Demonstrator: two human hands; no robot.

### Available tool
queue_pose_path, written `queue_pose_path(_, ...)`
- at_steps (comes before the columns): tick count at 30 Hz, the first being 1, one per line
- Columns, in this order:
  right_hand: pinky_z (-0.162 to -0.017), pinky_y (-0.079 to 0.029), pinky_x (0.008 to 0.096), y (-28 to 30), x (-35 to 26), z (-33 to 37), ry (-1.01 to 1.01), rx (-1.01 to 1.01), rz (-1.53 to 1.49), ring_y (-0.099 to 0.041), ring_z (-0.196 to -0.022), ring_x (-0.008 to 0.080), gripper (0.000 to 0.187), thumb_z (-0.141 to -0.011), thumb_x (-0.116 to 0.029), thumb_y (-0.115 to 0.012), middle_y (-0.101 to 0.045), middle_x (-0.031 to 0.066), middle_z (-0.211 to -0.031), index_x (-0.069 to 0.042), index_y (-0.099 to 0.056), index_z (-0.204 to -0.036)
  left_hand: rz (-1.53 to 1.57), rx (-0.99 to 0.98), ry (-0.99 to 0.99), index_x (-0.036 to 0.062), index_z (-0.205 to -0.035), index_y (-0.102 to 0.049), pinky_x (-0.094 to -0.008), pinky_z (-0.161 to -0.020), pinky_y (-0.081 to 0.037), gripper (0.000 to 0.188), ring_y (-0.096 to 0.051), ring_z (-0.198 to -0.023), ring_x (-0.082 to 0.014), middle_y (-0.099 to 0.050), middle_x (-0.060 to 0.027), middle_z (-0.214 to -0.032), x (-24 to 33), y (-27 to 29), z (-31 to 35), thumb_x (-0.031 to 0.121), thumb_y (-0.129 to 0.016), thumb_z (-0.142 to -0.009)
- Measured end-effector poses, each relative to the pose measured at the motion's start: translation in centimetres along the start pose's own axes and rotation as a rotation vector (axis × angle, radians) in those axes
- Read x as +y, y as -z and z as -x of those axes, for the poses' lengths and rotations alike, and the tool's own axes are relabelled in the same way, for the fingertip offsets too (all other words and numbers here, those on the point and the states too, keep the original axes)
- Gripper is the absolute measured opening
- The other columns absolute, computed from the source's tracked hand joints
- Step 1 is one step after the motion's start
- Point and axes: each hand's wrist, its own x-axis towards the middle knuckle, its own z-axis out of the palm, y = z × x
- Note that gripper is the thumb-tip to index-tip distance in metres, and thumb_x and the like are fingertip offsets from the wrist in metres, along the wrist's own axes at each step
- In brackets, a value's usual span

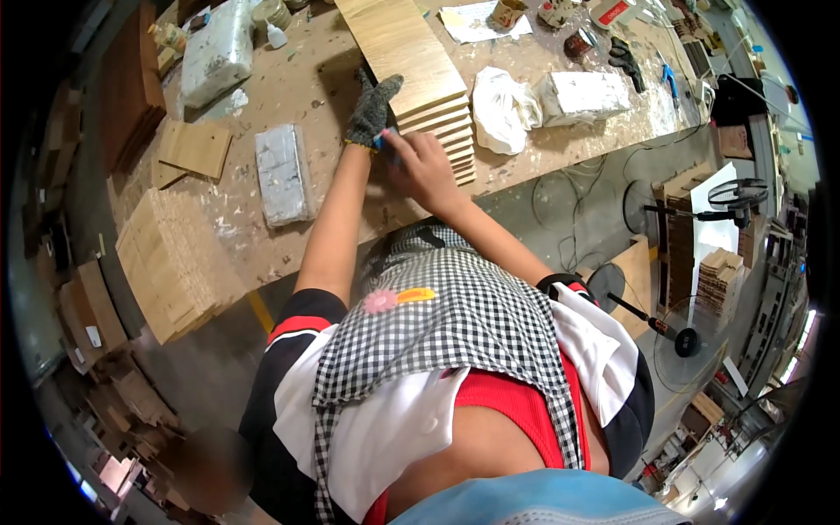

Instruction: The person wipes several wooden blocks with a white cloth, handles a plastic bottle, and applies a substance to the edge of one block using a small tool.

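A tall stack of light wood boards (411, 57) stands at the table's front edge, its layered ends facing me. My left hand (374, 109), in a dark grey knit glove, is at the left side of the stack with thumb and fingers apart. My bare right hand (424, 171) is closed in front of the stack's near left corner, close to my left wrist. At its fingertips shows a small blue and pink thing (381, 138), mostly hidden and too blurred to name. A grey wrapped block (283, 173) lies left of my left forearm.
The worktable (332, 105) is stained. At left are two thin boards (197, 149), another board stack (171, 262) and a plastic-wrapped bundle (219, 52). At right lie a white bag (503, 109), a white wrapped block (584, 96) and a black glove (626, 63). Fans (739, 192) stand beyond.
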Motion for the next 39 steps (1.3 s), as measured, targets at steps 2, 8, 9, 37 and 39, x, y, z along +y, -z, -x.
queue_pose_path(2,-0.081,-0.048,0.0406,0.3,-0.5,0.1,0.036,-0.008,-0.028,-0.054,-0.090,0.0317,0.066,-0.069,-0.009,-0.074,-0.053,0.0128,-0.097,-0.007,-0.054,-0.131,-0.202,-0.031,-0.049,0.0039,-0.139,-0.038,-0.0332,-0.096,-0.046,0.058,-0.054,-0.111,-0.0217,-0.054,-0.0109,-0.124,-1.3,2.2,-0.5,0.009,-0.064,-0.087)
queue_pose_path(8,-0.078,-0.050,0.0386,3.4,4.0,2.5,-0.330,0.122,0.054,-0.057,-0.092,0.0300,0.061,-0.072,-0.010,-0.076,-0.055,0.0140,-0.102,-0.006,-0.055,-0.129,-0.069,0.026,-0.072,0.0038,-0.143,-0.035,-0.0331,-0.103,-0.041,0.064,-0.051,-0.117,-0.0210,-0.053,-0.0106,-0.129,0.9,-0.9,0.8,0.013,-0.066,-0.087)
queue_pose_path(9,-0.080,-0.050,0.0382,3.9,3.6,2.2,-0.283,0.139,0.046,-0.057,-0.092,0.0296,0.061,-0.073,-0.010,-0.075,-0.055,0.0133,-0.101,-0.008,-0.055,-0.131,-0.087,0.021,-0.038,0.0036,-0.143,-0.036,-0.0330,-0.103,-0.041,0.064,-0.051,-0.118,-0.0208,-0.053,-0.0105,-0.129,0.9,-0.8,0.8,0.013,-0.066,-0.087)
queue_pose_path(37,-0.077,-0.051,0.0389,3.4,3.7,3.2,-0.125,0.026,-0.018,-0.058,-0.089,0.0301,0.064,-0.073,-0.008,-0.074,-0.056,0.0128,-0.097,-0.010,-0.055,-0.134,0.069,0.029,-0.065,-0.0029,-0.127,-0.058,-0.0313,-0.100,-0.046,0.042,-0.058,-0.112,-0.0178,-0.063,-0.0101,-0.124,-1.1,-1.4,0.1,0.015,-0.065,-0.090)
queue_pose_path(39,-0.081,-0.049,0.0392,3.3,3.9,3.2,-0.069,-0.069,-0.011,-0.057,-0.093,0.0313,0.067,-0.071,-0.008,-0.075,-0.055,0.0131,-0.097,-0.010,-0.054,-0.134,0.124,0.048,-0.102,-0.0027,-0.128,-0.058,-0.0317,-0.101,-0.045,0.043,-0.058,-0.113,-0.0182,-0.063,-0.0112,-0.125,-0.6,-2.3,0.2,0.015,-0.065,-0.089)
